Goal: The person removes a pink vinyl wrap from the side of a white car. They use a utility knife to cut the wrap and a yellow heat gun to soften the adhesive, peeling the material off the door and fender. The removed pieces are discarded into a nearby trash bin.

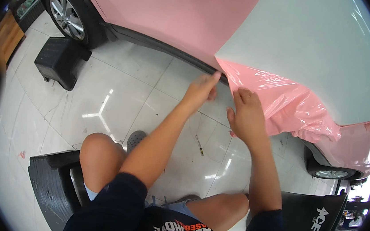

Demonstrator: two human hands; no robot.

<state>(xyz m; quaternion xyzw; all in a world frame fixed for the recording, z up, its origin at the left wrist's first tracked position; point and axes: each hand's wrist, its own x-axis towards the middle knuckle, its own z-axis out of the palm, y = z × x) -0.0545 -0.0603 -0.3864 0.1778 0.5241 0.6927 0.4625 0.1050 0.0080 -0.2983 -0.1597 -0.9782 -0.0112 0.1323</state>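
Observation:
A car side shows a pink door (168, 11) and a pale grey-green panel (308, 42). Loose glossy pink vinyl film (284, 103) hangs from the pale panel's lower edge, creased and bunched toward the right. My left hand (202, 91) is at the dark sill, just left of the film's edge. Its thumb points up and its other fingers are curled; whether anything is between them is hidden. My right hand (248, 112) lies over the film's left part, fingers stretched out on it and thumb apart.
A black step stool (60, 60) stands near the wheel (67, 17) at upper left. A thin pen-like tool (199, 145) lies on the tiled floor between my legs. Beside me are a black plastic seat (53, 187) and a dark panel with white lettering (299, 220).

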